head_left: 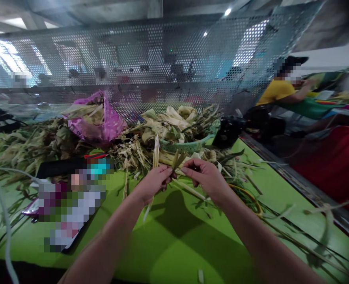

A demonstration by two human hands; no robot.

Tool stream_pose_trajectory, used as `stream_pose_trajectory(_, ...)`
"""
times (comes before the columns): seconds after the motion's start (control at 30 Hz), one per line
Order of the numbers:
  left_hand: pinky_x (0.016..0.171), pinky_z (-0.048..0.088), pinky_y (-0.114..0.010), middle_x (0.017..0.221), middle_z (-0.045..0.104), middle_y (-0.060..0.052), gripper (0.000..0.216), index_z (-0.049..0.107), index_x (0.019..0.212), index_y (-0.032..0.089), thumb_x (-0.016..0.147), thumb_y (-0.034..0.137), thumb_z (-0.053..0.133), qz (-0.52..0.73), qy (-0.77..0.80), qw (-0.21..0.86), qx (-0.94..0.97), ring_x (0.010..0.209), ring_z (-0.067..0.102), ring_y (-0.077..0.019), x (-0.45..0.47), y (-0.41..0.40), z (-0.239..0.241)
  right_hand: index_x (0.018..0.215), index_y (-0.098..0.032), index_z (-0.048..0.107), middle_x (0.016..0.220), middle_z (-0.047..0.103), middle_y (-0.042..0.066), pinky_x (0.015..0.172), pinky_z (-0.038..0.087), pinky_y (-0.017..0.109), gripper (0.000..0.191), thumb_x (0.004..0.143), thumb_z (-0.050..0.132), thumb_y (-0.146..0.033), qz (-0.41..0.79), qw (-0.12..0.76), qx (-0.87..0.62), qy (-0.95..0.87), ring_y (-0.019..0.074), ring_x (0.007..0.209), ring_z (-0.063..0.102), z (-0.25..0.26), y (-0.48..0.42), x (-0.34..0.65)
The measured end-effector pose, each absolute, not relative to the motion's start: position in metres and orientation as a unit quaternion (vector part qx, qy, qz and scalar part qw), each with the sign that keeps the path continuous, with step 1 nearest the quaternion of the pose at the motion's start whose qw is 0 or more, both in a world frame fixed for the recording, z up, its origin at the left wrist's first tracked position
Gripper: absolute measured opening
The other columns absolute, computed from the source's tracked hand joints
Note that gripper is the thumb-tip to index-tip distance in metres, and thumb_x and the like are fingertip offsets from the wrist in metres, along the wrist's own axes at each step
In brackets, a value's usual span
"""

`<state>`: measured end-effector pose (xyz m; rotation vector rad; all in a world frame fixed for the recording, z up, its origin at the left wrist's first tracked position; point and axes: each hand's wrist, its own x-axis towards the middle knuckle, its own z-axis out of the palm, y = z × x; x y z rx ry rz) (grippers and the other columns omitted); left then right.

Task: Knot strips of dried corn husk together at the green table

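My left hand [159,179] is closed in a pinch around dried corn husk strips [156,152]. One pale strip stands up past the knuckles, and a greenish piece [178,159] fans out above the thumb. Close beside it, my right hand [204,175] is also pinched, its thumb and forefinger at the base of the greenish piece. What lies between those right fingertips is too small to make out. Both hands are raised over the green table [174,244], where their shadow falls. Behind them, a green basket [189,146] holds a heap of dry husks [174,122].
A pink plastic bag [112,122] of husks and a leafy pile [44,138] lie at the back left. Blurred-out items and a white cable [2,205] are at left. A perforated metal screen [133,71] stands behind. A person in yellow [277,90] sits at right.
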<state>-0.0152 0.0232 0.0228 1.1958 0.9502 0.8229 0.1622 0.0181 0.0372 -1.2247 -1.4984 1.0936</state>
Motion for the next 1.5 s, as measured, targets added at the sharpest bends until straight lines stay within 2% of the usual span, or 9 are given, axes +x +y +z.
stream_pose_trajectory(0.17,0.045,0.019,-0.021,0.056,0.035,0.006,0.032,0.053,0.071,0.018,0.081,0.048,0.053,0.356,0.42,0.614,0.565,0.046,0.027,-0.0074,-0.018,0.028,0.015,0.078,-0.019,0.058,0.06,0.05,-0.003,0.044,0.039,0.023,0.027,0.074,0.067,-0.044,0.487,0.416,-0.47,-0.607,0.0094,0.048,0.045,0.033,0.023,0.17)
stream_pose_trajectory(0.57,0.056,0.027,-0.024,0.062,0.056,0.0,0.018,0.06,0.066,0.021,0.081,0.023,0.05,0.286,0.448,0.341,0.775,0.059,0.045,-0.0147,-0.023,0.024,0.019,0.078,-0.021,0.07,0.075,0.056,0.002,0.062,0.039,0.028,0.011,0.08,0.064,-0.03,0.178,0.354,-0.446,-0.803,0.0146,0.066,0.052,0.055,0.016,0.184)
stream_pose_trajectory(0.67,0.06,0.031,-0.025,0.068,0.061,-0.001,0.018,0.063,0.069,0.021,0.082,0.025,0.05,0.223,0.378,0.371,0.819,0.063,0.05,-0.0158,-0.022,0.019,0.025,0.077,-0.021,0.071,0.074,0.057,0.002,0.063,0.038,0.028,0.012,0.079,0.066,-0.032,0.195,0.335,-0.443,-0.808,0.0146,0.067,0.052,0.054,0.02,0.189)
stream_pose_trajectory(0.8,0.066,0.035,-0.024,0.075,0.061,-0.002,0.021,0.065,0.076,0.02,0.086,0.03,0.05,0.194,0.28,0.493,0.801,0.07,0.051,-0.0141,-0.023,0.013,0.039,0.076,-0.019,0.069,0.07,0.059,0.001,0.063,0.039,0.028,0.019,0.074,0.069,-0.038,0.365,0.327,-0.427,-0.76,0.0153,0.067,0.052,0.053,0.023,0.191)
stream_pose_trajectory(0.9,0.056,0.031,-0.021,0.07,0.053,0.0,0.027,0.064,0.08,0.017,0.085,0.04,0.052,0.233,0.278,0.587,0.724,0.059,0.042,-0.0091,-0.025,0.011,0.043,0.076,-0.018,0.067,0.071,0.061,0.002,0.059,0.039,0.027,0.023,0.072,0.068,-0.041,0.472,0.368,-0.418,-0.684,0.0144,0.064,0.052,0.05,0.022,0.184)
stream_pose_trajectory(1.07,0.049,0.025,-0.019,0.075,0.051,0.001,0.031,0.059,0.084,0.016,0.084,0.046,0.053,0.362,0.307,0.65,0.594,0.052,0.033,-0.005,-0.029,0.019,0.034,0.074,-0.018,0.068,0.061,0.056,-0.001,0.047,0.027,0.024,0.026,0.07,0.07,-0.044,0.485,0.382,-0.447,-0.647,0.009,0.05,0.038,0.039,0.024,0.175)
stream_pose_trajectory(1.17,0.051,0.027,-0.02,0.072,0.051,0.001,0.028,0.059,0.083,0.016,0.087,0.042,0.049,0.345,0.341,0.568,0.665,0.055,0.035,-0.0066,-0.033,0.025,0.034,0.074,-0.017,0.067,0.061,0.055,-0.001,0.047,0.027,0.024,0.029,0.07,0.07,-0.045,0.455,0.407,-0.47,-0.637,0.0092,0.051,0.039,0.038,0.029,0.181)
stream_pose_trajectory(1.37,0.065,0.036,-0.027,0.076,0.062,-0.004,0.029,0.06,0.077,0.018,0.09,0.031,0.038,0.162,0.417,0.225,0.866,0.071,0.053,-0.0162,-0.039,0.024,0.041,0.075,-0.018,0.066,0.06,0.051,-0.004,0.044,0.022,0.023,0.026,0.063,0.077,-0.038,0.48,0.464,-0.469,-0.578,0.006,0.047,0.033,0.047,0.031,0.198)
stream_pose_trajectory(1.5,0.065,0.036,-0.029,0.081,0.065,-0.007,0.029,0.061,0.082,0.019,0.089,0.027,0.034,0.121,0.5,0.138,0.846,0.073,0.057,-0.02,-0.043,0.024,0.038,0.077,-0.019,0.065,0.062,0.049,-0.004,0.042,0.02,0.022,0.025,0.061,0.078,-0.034,0.503,0.542,-0.424,-0.524,0.005,0.045,0.03,0.055,0.028,0.206)
